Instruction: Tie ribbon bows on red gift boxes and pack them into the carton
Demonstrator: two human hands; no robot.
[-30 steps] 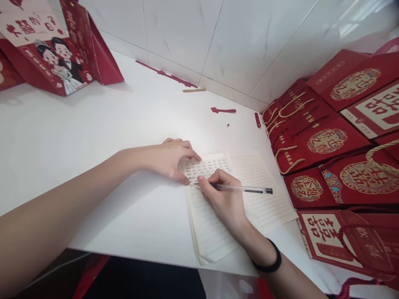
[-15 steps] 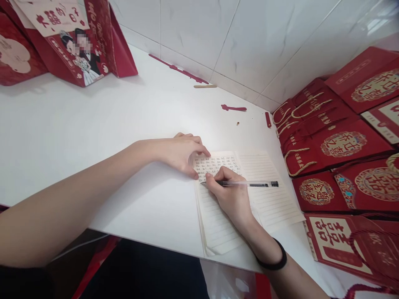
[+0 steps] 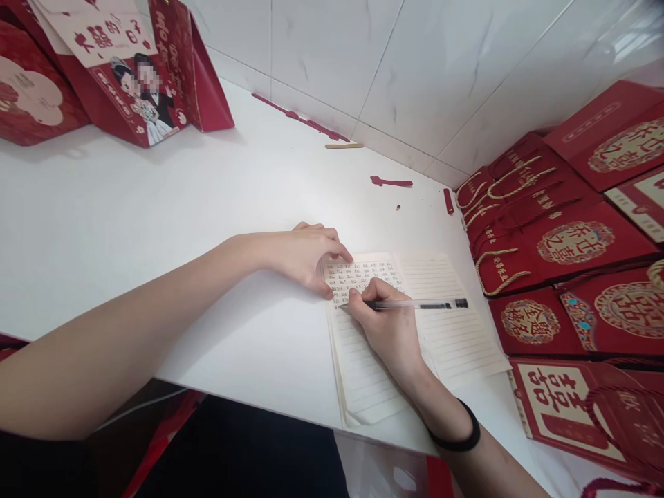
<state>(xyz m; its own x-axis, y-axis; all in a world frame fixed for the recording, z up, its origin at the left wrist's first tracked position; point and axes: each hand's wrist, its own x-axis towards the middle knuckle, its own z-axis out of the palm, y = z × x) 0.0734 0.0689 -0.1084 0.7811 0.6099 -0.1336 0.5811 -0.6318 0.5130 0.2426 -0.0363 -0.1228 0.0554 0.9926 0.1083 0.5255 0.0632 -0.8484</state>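
- Right hand (image 3: 391, 328): grip pinching the pen (image 3: 433, 305), nib leftward at the notebook's (image 3: 371, 373) left margin, by the lowest written row.
- Pen's long axis roughly follows the ruled lines, far end toward the red bags (image 3: 575, 242).
- Left hand (image 3: 308, 259): thumb and forefinger spread at page's upper-left corner, thumb just beside nib.
- Notebook flat on tabletop (image 3: 181, 187).

Off-white ruled paper notebook (image 3: 357, 363), open flat on white surface (image 3: 270, 353), near front edge. Left page (image 3: 366, 391): small dark handwriting in rows up top, blank lines below, bottom corner curled. Right page (image 3: 456, 335) ruled, skewed outward. Slim clear-plastic pen (image 3: 422, 305) with black ends held slanting above left page, tip at lowest written row, rear end pointing right.
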